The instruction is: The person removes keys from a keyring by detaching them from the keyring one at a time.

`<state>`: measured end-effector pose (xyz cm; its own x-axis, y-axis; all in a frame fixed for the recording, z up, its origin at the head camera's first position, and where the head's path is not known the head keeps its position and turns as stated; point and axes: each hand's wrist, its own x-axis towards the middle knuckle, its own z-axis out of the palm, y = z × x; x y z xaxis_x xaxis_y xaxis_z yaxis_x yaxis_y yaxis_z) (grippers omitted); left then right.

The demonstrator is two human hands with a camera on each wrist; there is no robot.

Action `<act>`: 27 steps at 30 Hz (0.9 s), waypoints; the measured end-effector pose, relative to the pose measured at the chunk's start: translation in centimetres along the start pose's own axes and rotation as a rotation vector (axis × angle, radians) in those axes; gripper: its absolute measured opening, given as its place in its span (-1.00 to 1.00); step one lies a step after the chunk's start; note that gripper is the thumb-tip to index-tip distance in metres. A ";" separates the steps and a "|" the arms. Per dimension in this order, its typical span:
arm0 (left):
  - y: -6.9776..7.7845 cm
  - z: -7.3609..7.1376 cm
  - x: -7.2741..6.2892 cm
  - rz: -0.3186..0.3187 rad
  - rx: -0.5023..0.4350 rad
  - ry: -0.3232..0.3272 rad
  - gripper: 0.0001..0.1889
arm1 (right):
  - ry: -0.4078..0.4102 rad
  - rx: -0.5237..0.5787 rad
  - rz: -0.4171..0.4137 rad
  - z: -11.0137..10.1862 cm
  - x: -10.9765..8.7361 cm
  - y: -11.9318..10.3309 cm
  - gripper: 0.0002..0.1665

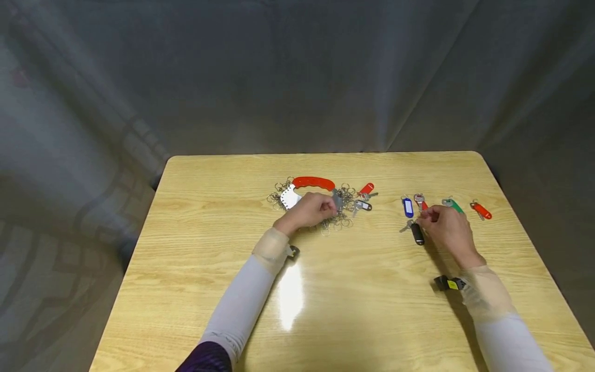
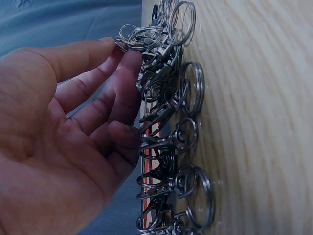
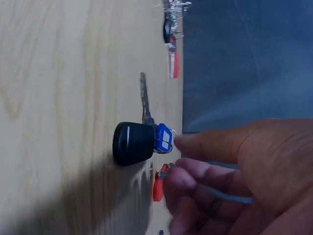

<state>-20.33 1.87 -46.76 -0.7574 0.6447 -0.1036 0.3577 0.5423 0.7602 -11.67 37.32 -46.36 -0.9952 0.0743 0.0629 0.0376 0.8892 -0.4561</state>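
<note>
In the head view my left hand [image 1: 310, 209] is at the front of a metal key holder with a red handle [image 1: 313, 182]. Its left wrist view shows thumb and index finger pinching a small metal key ring [image 2: 142, 39] among the rings and clips hanging along the holder's edge. My right hand [image 1: 448, 230] hovers over a black key tag [image 1: 417, 234] with a key. In the right wrist view, thumb and fingertips stand apart close to that tag, and a blue tag [image 3: 164, 138] shows behind it. No thing is seen held there.
Right of the holder lie a red tag [image 1: 366, 189] and a dark tag [image 1: 363, 205], both with keys. Around my right hand are a blue tag [image 1: 408, 207], a red tag [image 1: 422, 205], a green tag [image 1: 455, 205] and another red tag [image 1: 483, 211]. A grey curtain [image 1: 297, 77] hangs behind the table.
</note>
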 end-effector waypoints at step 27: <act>0.2 -0.1 -0.1 0.019 0.032 -0.006 -0.92 | -0.143 -0.147 0.037 0.2 0.0 -3.6 -0.72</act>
<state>-20.25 1.86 -46.56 -0.7471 0.6581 -0.0930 0.3896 0.5470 0.7409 -11.82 34.02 -44.94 -0.9951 0.0530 -0.0831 0.0771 0.9441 -0.3207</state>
